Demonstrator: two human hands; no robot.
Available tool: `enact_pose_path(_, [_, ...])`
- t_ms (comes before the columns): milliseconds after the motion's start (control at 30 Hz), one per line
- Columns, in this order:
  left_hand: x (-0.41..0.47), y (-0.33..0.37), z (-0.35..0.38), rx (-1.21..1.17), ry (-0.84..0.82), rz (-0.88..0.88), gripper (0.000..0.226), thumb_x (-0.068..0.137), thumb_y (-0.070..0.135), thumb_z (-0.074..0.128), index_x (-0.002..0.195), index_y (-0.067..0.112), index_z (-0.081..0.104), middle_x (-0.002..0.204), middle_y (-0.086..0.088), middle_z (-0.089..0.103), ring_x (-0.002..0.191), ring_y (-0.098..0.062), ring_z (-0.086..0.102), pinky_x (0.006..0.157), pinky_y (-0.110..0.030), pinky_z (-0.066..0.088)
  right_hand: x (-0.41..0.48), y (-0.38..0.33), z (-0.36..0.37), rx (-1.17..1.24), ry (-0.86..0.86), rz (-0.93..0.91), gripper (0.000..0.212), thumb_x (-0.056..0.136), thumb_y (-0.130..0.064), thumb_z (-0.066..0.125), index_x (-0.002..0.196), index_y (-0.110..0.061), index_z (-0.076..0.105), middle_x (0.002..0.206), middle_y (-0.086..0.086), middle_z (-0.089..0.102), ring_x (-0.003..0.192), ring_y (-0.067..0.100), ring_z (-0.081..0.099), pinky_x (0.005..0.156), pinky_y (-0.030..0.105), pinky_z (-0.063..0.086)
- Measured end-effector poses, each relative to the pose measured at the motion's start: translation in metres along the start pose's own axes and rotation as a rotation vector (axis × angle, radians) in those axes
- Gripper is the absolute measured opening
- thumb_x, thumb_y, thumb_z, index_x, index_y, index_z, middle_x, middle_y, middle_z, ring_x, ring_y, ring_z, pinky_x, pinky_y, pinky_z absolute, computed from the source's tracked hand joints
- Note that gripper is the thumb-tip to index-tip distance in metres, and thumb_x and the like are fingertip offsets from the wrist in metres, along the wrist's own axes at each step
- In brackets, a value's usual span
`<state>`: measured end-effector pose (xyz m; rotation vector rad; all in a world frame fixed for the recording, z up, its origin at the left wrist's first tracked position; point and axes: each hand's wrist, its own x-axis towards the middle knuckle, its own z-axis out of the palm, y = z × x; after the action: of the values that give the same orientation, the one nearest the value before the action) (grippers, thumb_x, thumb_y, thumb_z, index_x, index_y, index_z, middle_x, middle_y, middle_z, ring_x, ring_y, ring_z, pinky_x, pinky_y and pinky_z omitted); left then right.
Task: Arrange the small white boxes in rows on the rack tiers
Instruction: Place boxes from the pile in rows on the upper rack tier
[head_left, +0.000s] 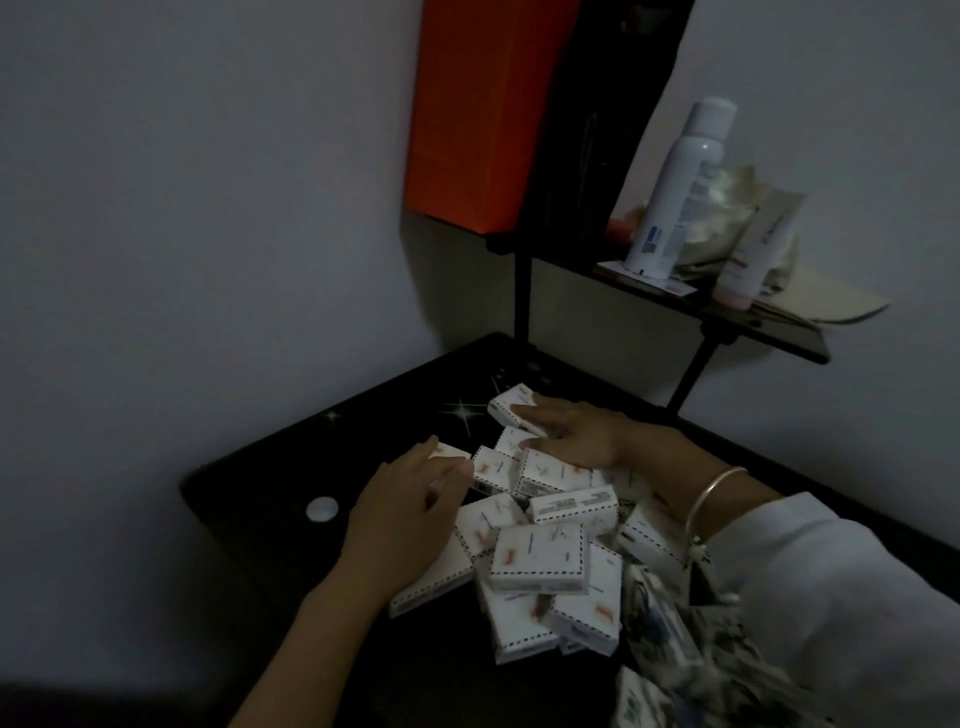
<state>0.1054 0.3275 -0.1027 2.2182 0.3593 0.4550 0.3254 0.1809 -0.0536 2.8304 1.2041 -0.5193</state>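
**Two hands work a heap of small white boxes on a dark rack tier**

In a dim corner of the room, a person leans over the glossy black lower tier (249, 493) of a black metal rack. A loose heap of small white cardboard boxes (540, 558) lies tumbled on that tier, with none in a row yet. Each box has a dashed black border and a small reddish mark.

The left hand (405, 504) has thumb and fingers curled round a single box (451, 451) at the heap's far-left edge. It seems to be drawing the box clear to start a line on the bare part of the tier. The right hand (576, 431), with a silver bangle (717, 499) on its wrist, lies flat with straight fingers across the top of the heap. Its fingertips touch the farthest box (511, 405) and it grips nothing. It is probably steadying the pile so it does not slide.

Well apart from the heap, on the black upper tier (789, 338), stand a tall white spray can (675, 192), a pale tube on a pink cap (753, 249) and a crumpled pale bag (727, 208). A tall orange paper bag (483, 114) stands higher, to the left.

The print on the boxes is too blurred to read. The can's label shows a blue block and lines of text, also unreadable. No brand name can be made out.
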Motion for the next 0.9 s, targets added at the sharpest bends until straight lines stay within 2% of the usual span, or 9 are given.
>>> enact_pose_path(100, [-0.014, 0.014, 0.007, 0.006, 0.001, 0.008, 0.035, 0.101, 0.039, 0.037, 0.129, 0.034, 0.058, 0.152, 0.013, 0.035, 0.141, -0.002, 0.025, 0.119, -0.038, 0.017, -0.02, 0.011, 0.006, 0.013, 0.001, 0.025, 0.076, 0.074, -0.086, 0.032, 0.143, -0.06, 0.012, 0.161, -0.015, 0.002, 0.149, 0.02, 0.004, 0.121, 0.043, 0.009])
enact_pose_path(200, [-0.024, 0.023, 0.013, -0.026, -0.016, 0.04, 0.036, 0.102, 0.037, 0.037, 0.131, 0.031, 0.057, 0.147, 0.014, 0.042, 0.137, 0.0, 0.029, 0.119, -0.038, 0.018, -0.038, 0.022, 0.011, 0.03, 0.007, 0.045, 0.068, 0.086, -0.074, 0.038, 0.146, -0.056, 0.014, 0.161, -0.013, 0.002, 0.149, 0.018, 0.007, 0.121, 0.038, 0.009])
enact_pose_path(367, [-0.025, 0.019, 0.013, -0.179, 0.043, 0.045, 0.035, 0.101, 0.035, 0.039, 0.127, 0.024, 0.06, 0.14, 0.008, 0.05, 0.128, -0.006, 0.045, 0.109, -0.03, 0.034, -0.066, 0.025, 0.01, 0.165, 0.028, 0.036, 0.064, 0.092, -0.061, 0.045, 0.149, -0.042, 0.025, 0.161, -0.008, 0.01, 0.145, 0.018, 0.023, 0.12, 0.032, 0.017])
enact_pose_path(467, [-0.025, 0.022, 0.005, -0.135, 0.166, 0.135, 0.029, 0.101, 0.03, 0.044, 0.119, 0.021, 0.065, 0.123, 0.011, 0.058, 0.118, -0.008, 0.052, 0.099, -0.026, 0.039, -0.086, 0.022, 0.002, 0.355, 0.171, 0.04, 0.058, 0.094, -0.057, 0.044, 0.147, -0.037, 0.035, 0.16, -0.004, 0.018, 0.146, 0.017, 0.018, 0.119, 0.03, 0.014])
enact_pose_path(533, [-0.028, 0.031, -0.002, -0.092, 0.202, 0.225, 0.031, 0.096, 0.037, 0.046, 0.114, 0.024, 0.066, 0.116, 0.013, 0.062, 0.11, -0.005, 0.055, 0.096, -0.03, 0.044, -0.105, 0.021, -0.007, 0.399, 0.298, 0.061, 0.051, 0.097, -0.051, 0.044, 0.144, -0.031, 0.043, 0.154, -0.004, 0.033, 0.142, 0.017, 0.029, 0.115, 0.027, 0.023])
enact_pose_path(633, [-0.039, 0.051, -0.006, -0.051, 0.049, 0.31, 0.044, 0.083, 0.059, 0.042, 0.11, 0.033, 0.066, 0.111, 0.023, 0.06, 0.107, 0.003, 0.054, 0.094, -0.027, 0.045, -0.142, 0.023, -0.013, 0.246, 0.443, 0.163, 0.031, 0.1, -0.034, 0.046, 0.125, -0.022, 0.059, 0.131, -0.001, 0.059, 0.115, 0.019, 0.055, 0.091, 0.027, 0.043])
enact_pose_path(733, [-0.048, 0.064, -0.005, 0.0, -0.204, 0.38, 0.07, 0.064, 0.09, 0.04, 0.115, 0.046, 0.058, 0.122, 0.032, 0.051, 0.119, 0.012, 0.041, 0.1, -0.018, 0.036, -0.182, 0.024, -0.005, 0.133, 0.564, 0.272, 0.022, 0.096, -0.021, 0.048, 0.11, -0.017, 0.065, 0.112, 0.006, 0.067, 0.096, 0.023, 0.061, 0.073, 0.028, 0.045])
enact_pose_path(800, [-0.048, 0.064, -0.004, 0.052, -0.297, 0.414, 0.079, 0.058, 0.097, 0.037, 0.119, 0.051, 0.054, 0.13, 0.035, 0.044, 0.126, 0.014, 0.033, 0.104, -0.019, 0.03, -0.206, 0.021, 0.005, 0.097, 0.588, 0.344, 0.022, 0.096, -0.025, 0.047, 0.105, -0.017, 0.065, 0.106, 0.006, 0.068, 0.089, 0.024, 0.062, 0.068, 0.028, 0.044])
enact_pose_path(900, [-0.05, 0.061, -0.001, 0.092, -0.325, 0.464, 0.074, 0.055, 0.095, 0.045, 0.117, 0.055, 0.052, 0.13, 0.038, 0.042, 0.127, 0.015, 0.031, 0.104, -0.012, 0.025, -0.228, 0.011, 0.019, 0.084, 0.532, 0.417, 0.032, 0.095, -0.049, 0.044, 0.104, -0.024, 0.062, 0.104, 0.0, 0.065, 0.088, 0.02, 0.059, 0.07, 0.029, 0.044])
